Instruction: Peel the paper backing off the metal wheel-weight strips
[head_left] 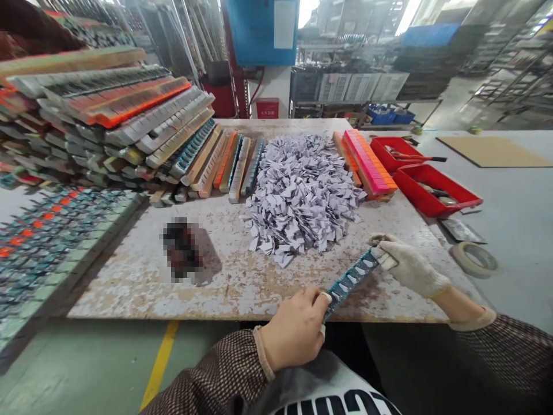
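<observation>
Across the front of the table slants a teal slotted bar (351, 279), with a row of small white pieces along its upper face. My left hand (296, 328), whose fingertips look covered in white, is closed around the near end of the bar. At the far end, my right hand (406, 266) in a white knitted glove has its fingers closed on the bar. Whether a white piece is also between those fingers I cannot make out. Just beyond the bar lies a big heap of small white pieces (302, 196).
Stacked slotted bars (129, 127) rise at the left, above a rack of teal and orange parts (64, 230). More bars, one pink and orange (369, 161), flank the heap. Red trays (436, 187) and a tape roll (474, 259) are at right. A pixelated patch (181, 249) hides something.
</observation>
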A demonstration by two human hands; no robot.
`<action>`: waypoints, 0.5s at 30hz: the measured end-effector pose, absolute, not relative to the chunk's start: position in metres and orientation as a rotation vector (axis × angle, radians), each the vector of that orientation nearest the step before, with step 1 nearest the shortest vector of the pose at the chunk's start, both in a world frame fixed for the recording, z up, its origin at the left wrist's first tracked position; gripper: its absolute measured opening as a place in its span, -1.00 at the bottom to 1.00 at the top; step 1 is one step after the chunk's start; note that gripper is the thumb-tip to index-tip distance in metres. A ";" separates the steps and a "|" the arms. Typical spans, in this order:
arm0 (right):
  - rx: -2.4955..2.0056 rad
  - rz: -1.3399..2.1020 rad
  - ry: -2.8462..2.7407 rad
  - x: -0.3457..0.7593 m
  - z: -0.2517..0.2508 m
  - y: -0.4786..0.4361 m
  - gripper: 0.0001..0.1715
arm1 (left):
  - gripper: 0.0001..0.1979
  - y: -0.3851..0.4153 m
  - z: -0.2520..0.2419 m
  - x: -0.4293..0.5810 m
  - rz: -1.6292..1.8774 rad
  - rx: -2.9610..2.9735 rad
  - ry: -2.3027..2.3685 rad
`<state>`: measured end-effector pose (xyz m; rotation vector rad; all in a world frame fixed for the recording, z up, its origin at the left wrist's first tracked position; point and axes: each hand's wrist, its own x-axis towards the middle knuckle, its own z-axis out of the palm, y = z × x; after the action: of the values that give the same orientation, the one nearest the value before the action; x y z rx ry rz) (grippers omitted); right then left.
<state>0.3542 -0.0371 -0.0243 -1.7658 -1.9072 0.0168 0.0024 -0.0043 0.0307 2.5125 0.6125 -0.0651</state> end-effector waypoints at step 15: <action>-1.752 -0.230 -2.015 0.348 -0.035 -0.041 -0.86 | -0.55 0.000 0.033 0.006 -0.121 2.419 0.627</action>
<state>0.3485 -0.0408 -0.0345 -1.7516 -2.0145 -0.2302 0.0060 -0.0004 0.0326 2.4189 0.6266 -0.1209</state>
